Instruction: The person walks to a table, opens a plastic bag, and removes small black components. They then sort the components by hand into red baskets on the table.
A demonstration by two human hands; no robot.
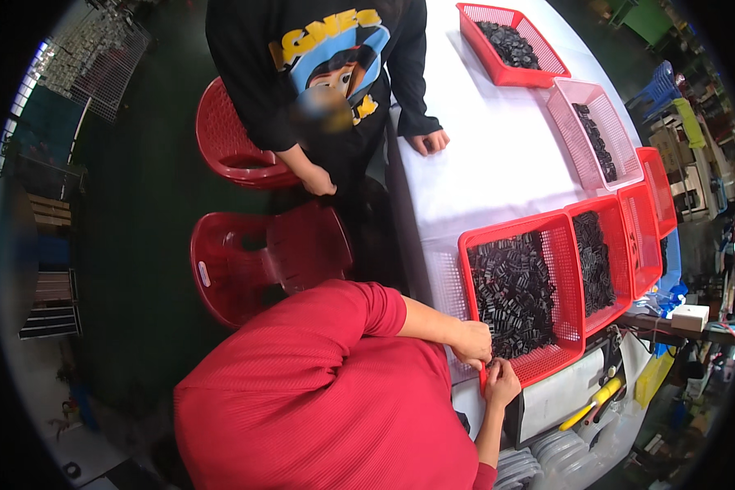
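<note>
Both hands, left hand (472, 341) and right hand (502, 382), pinch small black parts (510, 294) at the red basket's (570, 269) corner. Best to keep fingertips close, working over the basket.

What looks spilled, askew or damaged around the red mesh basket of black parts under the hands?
Nothing stands out. The small black plastic parts sit inside the red mesh basket; none show on the white table cover. The left hand and right hand meet at the basket's near rim.
</note>
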